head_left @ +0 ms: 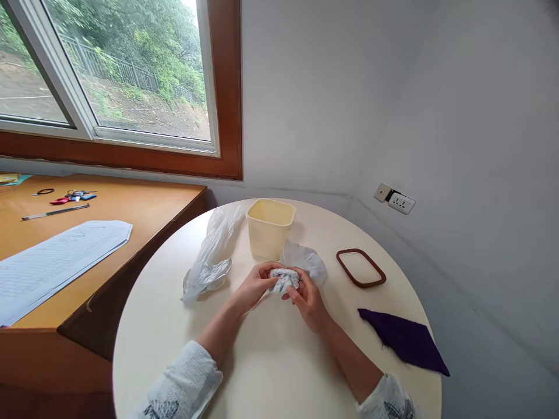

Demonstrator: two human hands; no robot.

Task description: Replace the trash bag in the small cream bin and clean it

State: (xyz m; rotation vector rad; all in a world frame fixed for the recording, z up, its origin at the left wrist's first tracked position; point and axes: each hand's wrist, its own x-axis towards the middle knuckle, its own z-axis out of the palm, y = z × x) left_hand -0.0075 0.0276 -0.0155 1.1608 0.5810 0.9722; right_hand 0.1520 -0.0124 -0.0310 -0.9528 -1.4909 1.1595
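Note:
Between my two hands, above the middle of the white round table, is a crumpled white plastic bag (285,280), bunched into a small bundle. My left hand (258,283) grips its left side, thumb on top. On the other side, the fingers and thumb of my right hand (308,298) close round it. Just behind the bundle lies a translucent plastic bag (311,262), partly covered by my right hand. A cream plastic bin (267,233) stands upright beyond my hands. Left of it, a long, wrinkled plastic bag (210,253) is spread on the tabletop.
A brown rounded frame (379,283) and a dark purple cloth (406,340) lie on the right of the round table (271,372). To the left, a wooden desk (152,203) holds papers (65,256), a pen (56,212) and keys (77,194). Walls stand behind and right.

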